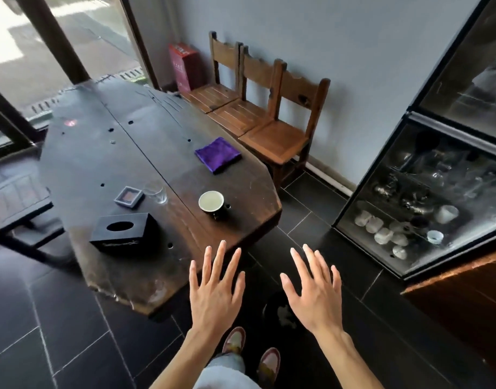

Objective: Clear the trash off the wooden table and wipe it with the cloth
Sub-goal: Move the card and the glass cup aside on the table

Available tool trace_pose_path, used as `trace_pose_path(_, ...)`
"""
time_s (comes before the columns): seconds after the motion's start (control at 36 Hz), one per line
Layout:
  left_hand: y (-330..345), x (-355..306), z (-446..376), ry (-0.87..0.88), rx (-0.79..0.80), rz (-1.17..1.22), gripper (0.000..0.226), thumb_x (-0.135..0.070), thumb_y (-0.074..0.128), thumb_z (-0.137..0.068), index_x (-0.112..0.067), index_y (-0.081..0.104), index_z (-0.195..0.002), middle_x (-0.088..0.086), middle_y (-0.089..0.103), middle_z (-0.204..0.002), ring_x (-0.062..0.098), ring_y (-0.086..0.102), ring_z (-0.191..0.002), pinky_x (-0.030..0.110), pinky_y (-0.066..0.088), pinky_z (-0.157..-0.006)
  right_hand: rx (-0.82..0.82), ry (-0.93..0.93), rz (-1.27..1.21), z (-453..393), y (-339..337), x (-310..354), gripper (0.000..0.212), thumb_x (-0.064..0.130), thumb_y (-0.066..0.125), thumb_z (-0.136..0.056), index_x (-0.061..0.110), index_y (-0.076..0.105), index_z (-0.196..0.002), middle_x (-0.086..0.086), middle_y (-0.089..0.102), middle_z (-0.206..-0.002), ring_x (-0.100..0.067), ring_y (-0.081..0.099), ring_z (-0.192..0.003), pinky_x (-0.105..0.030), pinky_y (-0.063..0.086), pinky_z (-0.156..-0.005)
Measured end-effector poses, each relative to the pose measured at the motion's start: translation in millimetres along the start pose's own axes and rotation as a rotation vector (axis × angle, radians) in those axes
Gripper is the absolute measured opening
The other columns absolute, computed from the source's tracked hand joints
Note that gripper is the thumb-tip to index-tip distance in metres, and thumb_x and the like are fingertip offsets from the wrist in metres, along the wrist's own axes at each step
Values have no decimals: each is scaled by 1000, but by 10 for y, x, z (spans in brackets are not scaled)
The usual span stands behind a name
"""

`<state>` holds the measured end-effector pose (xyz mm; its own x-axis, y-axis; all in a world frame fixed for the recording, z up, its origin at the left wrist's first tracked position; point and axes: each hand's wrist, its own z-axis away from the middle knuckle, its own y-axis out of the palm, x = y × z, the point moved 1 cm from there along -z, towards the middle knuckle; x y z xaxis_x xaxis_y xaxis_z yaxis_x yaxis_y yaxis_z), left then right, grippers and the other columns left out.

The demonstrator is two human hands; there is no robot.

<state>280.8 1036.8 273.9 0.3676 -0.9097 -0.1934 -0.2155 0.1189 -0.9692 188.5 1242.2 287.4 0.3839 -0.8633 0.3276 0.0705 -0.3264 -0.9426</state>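
Observation:
A long dark wooden table (101, 153) runs from the window toward me. A folded purple cloth (218, 154) lies near its right edge. Closer to me stand a dark cup with a pale inside (211, 204), a clear glass (156, 192), a small square grey dish (129, 197) and a black tissue box (123, 231). My left hand (217, 290) hovers over the table's near corner with fingers spread, holding nothing. My right hand (315, 292) is spread the same way over the floor, beside the table. Under my right hand stands a dark bin (280, 313) with something pale inside.
Wooden chairs (272, 127) line the wall right of the table, with a red box (185, 66) behind them. A glass cabinet (426, 209) with cups stands at the right. A bench (14, 203) sits left of the table. Dark floor tiles surround my feet (252, 352).

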Motion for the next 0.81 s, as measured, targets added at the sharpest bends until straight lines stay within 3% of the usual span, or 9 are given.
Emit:
trace_pose_path(0.36, -241, 855, 527, -253, -68, -39, 57, -54, 32, -102, -42, 27, -158, -10, 16, -170, 21, 13, -158, 53, 12, -124, 47, -232, -50, -56, 335, 926, 64, 64, 36, -96, 35, 36, -154, 1, 34, -162, -21, 29, -151, -56, 30, -118)
trace_pose_path(0.53, -417, 1397, 798, -331, -102, -50, 57, -53, 30, -103, -42, 28, -158, -9, 14, -171, 20, 11, -158, 53, 10, -125, 48, -339, -28, 59, 517, 1514, 64, 64, 34, -97, 33, 38, -153, 2, 36, -161, -21, 31, -150, -57, 27, -118)
trace_pose_path(0.67, -572, 1892, 1094, -344, -94, -70, 57, -53, 34, -102, -41, 27, -158, -7, 15, -171, 21, 11, -158, 53, 10, -125, 79, -367, -3, 288, 678, 1986, 64, 64, 30, -97, 34, 37, -153, 3, 36, -161, -20, 29, -151, -56, 23, -120)
trace_pose_path(0.81, -687, 2389, 1353, -416, -120, -35, 57, -55, 30, -102, -42, 29, -157, -8, 18, -170, 20, 12, -158, 54, 11, -125, 73, -376, -19, 449, 790, 2513, 64, 64, 33, -95, 33, 42, -150, 1, 41, -158, -21, 34, -148, -57, 29, -117)
